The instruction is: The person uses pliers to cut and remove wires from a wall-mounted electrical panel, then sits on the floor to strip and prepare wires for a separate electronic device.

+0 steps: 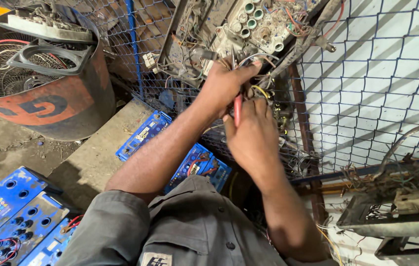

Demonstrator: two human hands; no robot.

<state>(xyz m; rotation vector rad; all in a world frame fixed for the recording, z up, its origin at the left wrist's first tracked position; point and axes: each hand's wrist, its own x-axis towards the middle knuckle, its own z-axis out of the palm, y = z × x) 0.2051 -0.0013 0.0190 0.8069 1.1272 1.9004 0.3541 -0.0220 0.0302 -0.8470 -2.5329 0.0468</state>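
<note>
At the bottom centre of the frame: grey work shirt (pixel 190 231), collar and button placket showing, with a small sewn patch at the lower edge.

Lower left corner: blue battery top covers (pixel 12 212), several stacked, each with rows of round vent holes; red wire lies across the nearest one. Two more blue battery covers (pixel 170 148) lie on a concrete slab (pixel 91 162) just behind the left forearm.

Lower right: grimy metal chassis (pixel 396 207) hung with tangled thin wires.

Centre: right hand (pixel 251 135), back toward the camera, fingers curled shut around a red-handled tool (pixel 237 109); only a strip of the red grip shows between the two hands, and the kind of tool cannot be told. Touching it from above, the left hand (pixel 224 86), closed in a pinch on a bundle of wires (pixel 258 91), a yellow strand looping out between thumb and fingers. Both hands press against the blue wire mesh (pixel 377 74).

Upper centre, just beyond the hands: stripped electrical panel (pixel 249 24), dirty white, carrying green-rimmed round sockets and loose red, blue and white leads; the gripped wires run up toward it.

Upper left: rusty orange drum (pixel 66 106) holding a wire fan guard (pixel 7 74), a grey plastic frame (pixel 47 56) and a flat scrap board.

Right, behind the mesh: pale wall (pixel 391 44).
</note>
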